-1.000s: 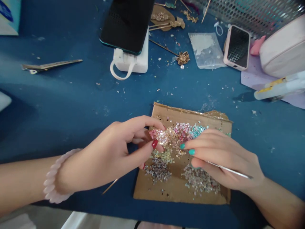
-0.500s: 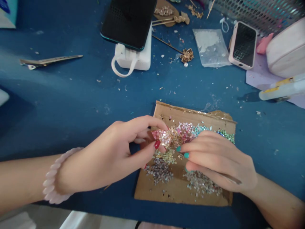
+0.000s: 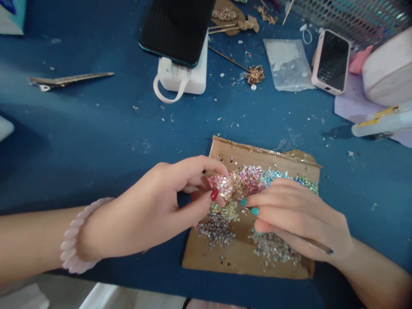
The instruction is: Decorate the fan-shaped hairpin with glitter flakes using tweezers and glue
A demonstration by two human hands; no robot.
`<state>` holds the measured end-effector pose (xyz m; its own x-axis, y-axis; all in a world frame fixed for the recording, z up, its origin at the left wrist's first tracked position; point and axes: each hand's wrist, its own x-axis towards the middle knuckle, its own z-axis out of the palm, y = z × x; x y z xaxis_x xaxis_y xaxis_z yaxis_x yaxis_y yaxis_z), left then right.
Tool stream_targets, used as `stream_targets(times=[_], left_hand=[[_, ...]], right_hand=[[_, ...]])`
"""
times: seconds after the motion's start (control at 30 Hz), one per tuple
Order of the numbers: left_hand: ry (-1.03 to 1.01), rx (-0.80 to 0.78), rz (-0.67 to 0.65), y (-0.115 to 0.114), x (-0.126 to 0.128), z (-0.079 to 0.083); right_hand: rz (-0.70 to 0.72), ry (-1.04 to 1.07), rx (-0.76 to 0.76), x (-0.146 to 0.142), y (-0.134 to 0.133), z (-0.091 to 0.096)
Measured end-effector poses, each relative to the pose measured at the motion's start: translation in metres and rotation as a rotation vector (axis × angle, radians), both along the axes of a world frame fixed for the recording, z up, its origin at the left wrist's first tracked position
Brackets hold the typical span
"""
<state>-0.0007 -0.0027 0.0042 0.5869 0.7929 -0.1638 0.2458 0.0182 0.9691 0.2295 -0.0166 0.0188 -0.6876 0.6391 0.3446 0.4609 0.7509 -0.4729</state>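
Note:
My left hand (image 3: 167, 206), with red nails and a pale bead bracelet (image 3: 72, 240), pinches a small pink, glittering ornament (image 3: 222, 185) between thumb and fingers. My right hand (image 3: 296, 216), with teal nails, is closed around a thin stick-like tool (image 3: 317, 245); its rear end shows beside the palm, and its working tip is hard to make out near the ornament. Both hands are over a piece of cardboard (image 3: 225, 262) bearing piles of small shiny chips: grey-purple chips (image 3: 219, 231), pale grey chips (image 3: 273, 249), yellowish chips (image 3: 228, 211) and turquoise chips (image 3: 273, 175).
Beyond the cardboard are a black phone (image 3: 178, 32) on a white power bank (image 3: 196, 81), a flower-topped hairpin (image 3: 255, 75), a clear plastic bag (image 3: 288, 64) and a pink-cased phone (image 3: 331, 62). A metal hair clip (image 3: 71, 80) lies at left, a perforated basket (image 3: 357, 17) at upper right.
The whole view has shifted slightly, so things appear a little further right. Both hands keep their holds, and the tool's rear end sticks out slightly more from my right hand.

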Motion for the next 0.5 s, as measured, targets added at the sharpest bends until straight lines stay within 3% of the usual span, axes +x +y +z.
stream_targets(times=[0.5], left_hand=[[0.007,0.017,-0.028,0.0008,-0.0006,-0.0012]], right_hand=[[0.071,0.038,-0.02,0.0033,-0.0003,-0.0069]])
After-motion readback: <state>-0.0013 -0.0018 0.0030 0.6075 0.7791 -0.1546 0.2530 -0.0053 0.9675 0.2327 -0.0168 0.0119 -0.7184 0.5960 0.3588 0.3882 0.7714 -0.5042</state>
